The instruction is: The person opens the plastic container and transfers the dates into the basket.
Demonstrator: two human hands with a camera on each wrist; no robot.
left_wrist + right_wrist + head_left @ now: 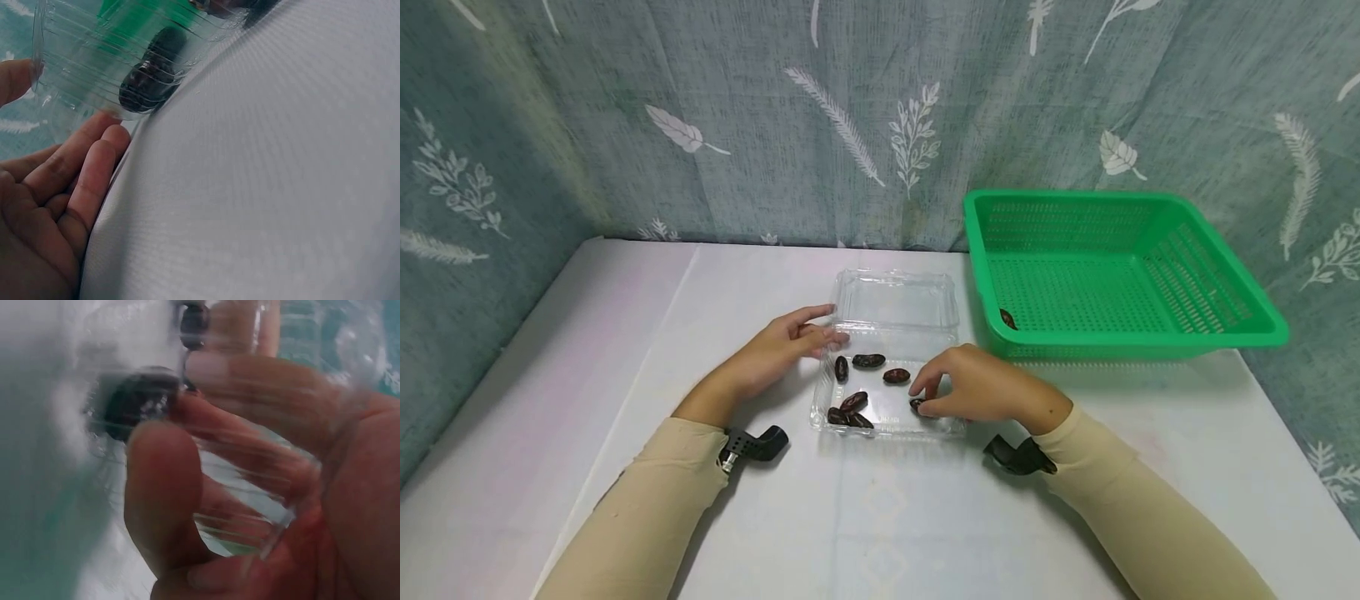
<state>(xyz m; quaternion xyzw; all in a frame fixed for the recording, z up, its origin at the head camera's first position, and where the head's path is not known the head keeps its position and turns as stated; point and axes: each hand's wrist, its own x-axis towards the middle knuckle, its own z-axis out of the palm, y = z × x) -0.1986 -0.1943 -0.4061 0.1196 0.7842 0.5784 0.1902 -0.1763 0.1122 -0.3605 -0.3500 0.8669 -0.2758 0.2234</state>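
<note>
A clear plastic clamshell box (887, 342) lies open on the table, its lid folded back to the far side. Several dark brown dates (897, 377) rest in the near tray, with a cluster at the tray's front left corner. My left hand (775, 354) touches the box's left side near the hinge, its fingers mostly extended; in the left wrist view, fingertips (106, 122) meet the clear wall beside a date (153, 72). Over the tray's right side, my right hand (981, 387) pinches a date (140, 403) between thumb and fingers, seen blurred through clear plastic in the right wrist view.
A green plastic basket (1150, 340) stands at the back right, close to the box, with one date (1007, 318) visible by its left wall. White cloth covers the table (880, 517). A leaf-patterned curtain (737, 125) hangs behind it.
</note>
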